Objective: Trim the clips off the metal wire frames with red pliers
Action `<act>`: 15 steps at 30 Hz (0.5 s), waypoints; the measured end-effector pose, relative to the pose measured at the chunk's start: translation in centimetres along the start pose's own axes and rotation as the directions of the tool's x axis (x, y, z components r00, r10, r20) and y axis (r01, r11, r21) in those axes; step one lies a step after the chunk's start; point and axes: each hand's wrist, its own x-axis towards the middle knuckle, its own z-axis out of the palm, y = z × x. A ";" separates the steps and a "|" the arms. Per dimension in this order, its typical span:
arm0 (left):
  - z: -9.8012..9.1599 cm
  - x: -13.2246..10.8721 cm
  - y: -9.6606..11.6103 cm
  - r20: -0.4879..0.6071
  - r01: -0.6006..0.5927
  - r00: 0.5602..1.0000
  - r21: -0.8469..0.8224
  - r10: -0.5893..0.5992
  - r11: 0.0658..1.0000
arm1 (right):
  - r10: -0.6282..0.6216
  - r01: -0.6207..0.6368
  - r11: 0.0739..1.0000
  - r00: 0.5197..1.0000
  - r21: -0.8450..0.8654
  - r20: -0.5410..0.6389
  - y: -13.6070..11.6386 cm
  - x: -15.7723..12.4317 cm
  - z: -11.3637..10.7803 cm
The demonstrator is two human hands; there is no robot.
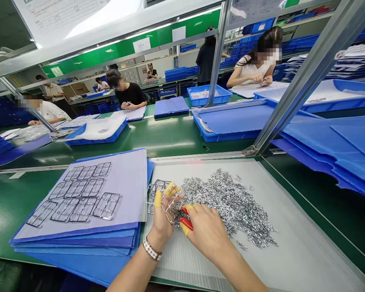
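My left hand (pixel 163 213), with yellow covers on its fingertips, grips a shiny metallic frame of small parts (pixel 174 206), tilted up. In my right hand (pixel 208 227) are red-handled pliers or cutters (pixel 186 223), their tip hidden against the frame. Just behind my left hand lie darker frames (pixel 154 190) on the pale sheet. To the right spreads a wide pile of small shiny metallic pieces (pixel 231 205). Several more frames (pixel 107 205) lie in rows on a stack of boards (pixel 126 170) at the left.
A translucent sheet (pixel 280 263) covers the bench under the pile. Behind it runs a metal rail, with a slanted post (pixel 295 89) at the right. Blue trays (pixel 228 117) and stacked blue boards (pixel 346 142) lie beyond. Several people sit at the facing benches.
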 end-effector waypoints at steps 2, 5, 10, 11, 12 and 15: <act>-0.3 0.1 -0.2 -0.002 0.004 1.000 0.001 -0.004 1.000 | -0.010 0.010 1.000 1.000 0.003 0.015 -0.1 0.0 0.0; -0.7 0.2 -0.5 -0.013 -0.023 1.000 0.024 0.023 0.999 | -0.014 0.014 1.000 1.000 0.001 0.026 -0.3 0.1 0.0; -0.9 0.3 -0.3 0.014 -0.033 0.999 0.050 0.032 0.998 | 0.004 -0.003 1.000 0.999 -0.025 0.053 -0.3 0.1 -0.1; -0.9 0.3 -0.1 0.020 -0.030 0.999 0.059 0.029 0.998 | 0.007 -0.006 1.000 0.998 -0.023 0.055 0.0 0.1 -0.2; -0.9 0.2 0.0 0.023 -0.028 0.999 0.073 0.026 0.997 | 0.010 -0.010 1.000 0.999 -0.014 0.052 0.3 -0.1 -0.3; -1.1 0.0 0.0 0.040 -0.024 0.999 0.151 0.018 0.988 | 0.025 -0.026 0.997 1.000 0.072 0.015 1.7 -0.6 -0.6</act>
